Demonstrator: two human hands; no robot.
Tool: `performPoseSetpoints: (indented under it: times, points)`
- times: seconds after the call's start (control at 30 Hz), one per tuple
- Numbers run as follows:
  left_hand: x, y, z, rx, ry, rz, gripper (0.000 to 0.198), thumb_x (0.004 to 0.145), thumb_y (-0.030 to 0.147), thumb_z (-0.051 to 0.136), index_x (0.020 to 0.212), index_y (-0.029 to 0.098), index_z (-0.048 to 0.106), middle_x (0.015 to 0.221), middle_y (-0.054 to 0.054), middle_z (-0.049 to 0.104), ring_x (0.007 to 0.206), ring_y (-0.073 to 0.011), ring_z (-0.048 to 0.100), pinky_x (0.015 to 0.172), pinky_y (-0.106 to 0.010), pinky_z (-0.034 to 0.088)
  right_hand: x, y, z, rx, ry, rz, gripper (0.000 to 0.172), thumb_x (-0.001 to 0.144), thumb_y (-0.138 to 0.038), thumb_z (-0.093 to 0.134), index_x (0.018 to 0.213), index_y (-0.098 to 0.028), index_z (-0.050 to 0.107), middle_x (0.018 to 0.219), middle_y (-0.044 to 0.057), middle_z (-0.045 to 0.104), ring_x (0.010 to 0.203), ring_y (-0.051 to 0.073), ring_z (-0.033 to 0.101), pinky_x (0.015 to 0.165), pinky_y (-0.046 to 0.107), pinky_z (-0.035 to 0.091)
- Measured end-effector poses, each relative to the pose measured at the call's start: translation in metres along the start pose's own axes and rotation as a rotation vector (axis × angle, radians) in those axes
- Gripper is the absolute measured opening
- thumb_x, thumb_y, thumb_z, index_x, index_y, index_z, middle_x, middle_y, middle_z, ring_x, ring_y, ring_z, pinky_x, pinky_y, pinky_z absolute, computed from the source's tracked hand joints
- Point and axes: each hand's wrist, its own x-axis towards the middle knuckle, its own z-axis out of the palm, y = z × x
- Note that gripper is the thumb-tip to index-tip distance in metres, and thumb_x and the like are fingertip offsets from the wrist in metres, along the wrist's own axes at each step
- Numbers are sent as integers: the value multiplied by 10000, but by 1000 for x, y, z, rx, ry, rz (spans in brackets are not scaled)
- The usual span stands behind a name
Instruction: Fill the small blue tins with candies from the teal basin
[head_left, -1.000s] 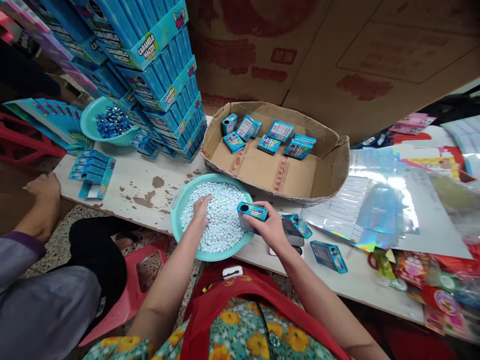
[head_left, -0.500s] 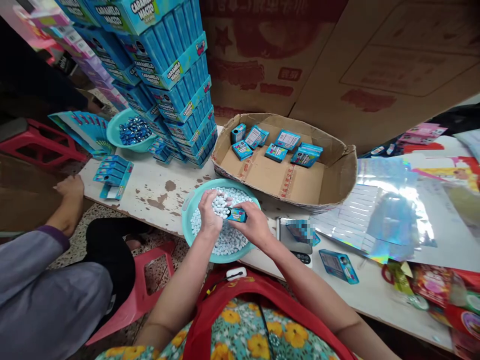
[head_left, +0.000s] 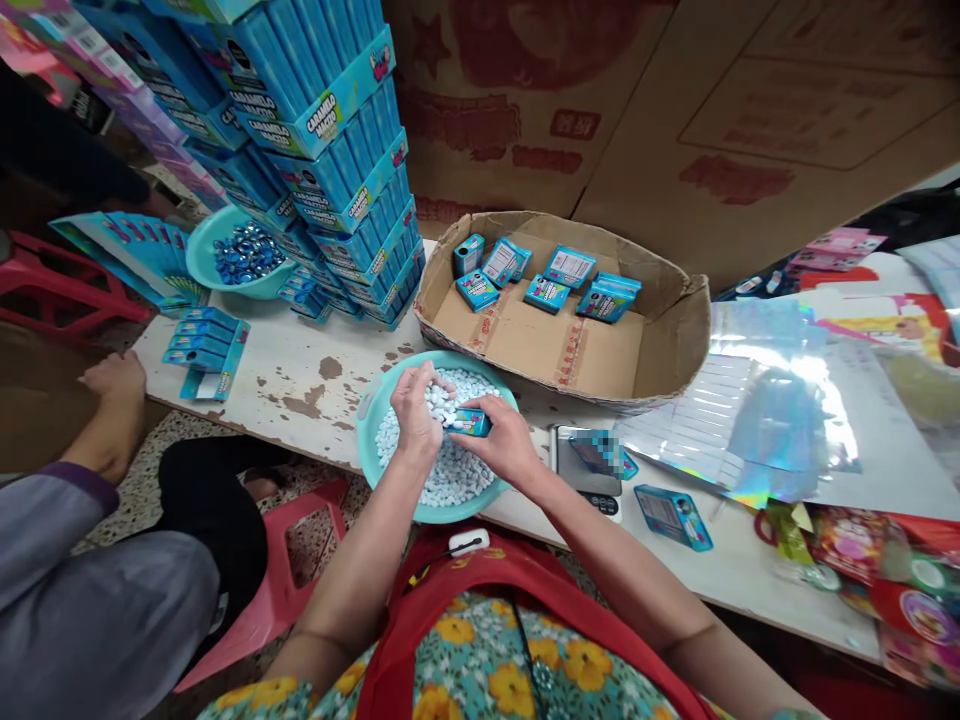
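Right hand [head_left: 504, 447] grip clamps small blue cardboard candy box [head_left: 470, 421] over round teal plastic basin [head_left: 366, 440]. Left hand [head_left: 415, 410] grip cupped on white candy pellets [head_left: 442, 405] at its opening. Risk: pellets miss, scatter onto worn white bench [head_left: 300, 360].

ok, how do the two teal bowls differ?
Near bowl holds white pellets; far bowl holds shiny blue pieces. Near bowl sits at the front of the table, under the left hand and the right hand gripping a small blue box; far bowl sits by the stacked blue cartons. Both are round and teal.
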Motion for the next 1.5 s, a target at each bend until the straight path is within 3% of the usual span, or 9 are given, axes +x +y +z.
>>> performPoseSetpoints:
  times: [0.7, 1.03, 1.2, 1.3, 1.37, 1.43, 1.5]
  points:
    - [2, -1, 2, 119, -4, 86, 259, 776, 405, 607, 746, 170, 504, 647, 14, 523, 586, -104, 554, 600, -240, 482, 6, -2, 6, 36, 65, 57, 286, 687, -281, 724, 953, -229, 637, 932, 44, 656, 905, 236, 580, 822, 368, 438]
    - [-2, 2, 3, 89, -116, 93, 218, 784, 381, 584, 749, 172, 529, 715, -14, 552, 653, -126, 585, 662, -272, 490, 7, -3, 9, 126, 107, 88, 285, 688, -257, 720, 955, -220, 626, 912, 30, 640, 883, 213, 579, 810, 339, 444]
    - [6, 8, -6, 88, -154, 97, 241, 803, 419, 559, 756, 183, 542, 666, -3, 516, 560, -109, 521, 561, -246, 449, 7, 3, 7, 221, 131, 92, 315, 677, -293, 744, 966, -228, 636, 916, 23, 643, 895, 206, 589, 828, 340, 451]
    - [36, -11, -29, 333, -117, 163, 276, 835, 449, 491, 752, 194, 556, 684, -16, 537, 593, -132, 527, 590, -267, 452, 0, 13, -3, 328, 111, 127, 342, 677, -338, 755, 983, -235, 643, 960, 29, 645, 923, 206, 602, 854, 348, 460]
    - [59, -35, -46, 672, -213, 225, 243, 825, 409, 510, 745, 194, 590, 783, -48, 590, 763, -178, 570, 749, -317, 467, -7, 18, -12, 380, 119, 149, 354, 680, -361, 757, 998, -248, 649, 1006, 32, 642, 951, 205, 604, 876, 349, 461]
    - [75, -62, -55, 949, -356, 284, 173, 794, 354, 564, 786, 196, 633, 940, -77, 616, 979, -231, 544, 937, -367, 395, -15, 20, -20, 394, 127, 166, 359, 678, -371, 761, 1003, -256, 657, 1026, 31, 640, 966, 205, 604, 886, 347, 460]
    - [80, -85, -58, 1127, -420, 329, 187, 787, 353, 584, 881, 206, 652, 1064, -94, 592, 1101, -268, 480, 1023, -404, 311, -20, 20, -25, 380, 135, 189, 363, 669, -370, 770, 996, -258, 662, 1011, 28, 645, 947, 204, 609, 874, 343, 462]
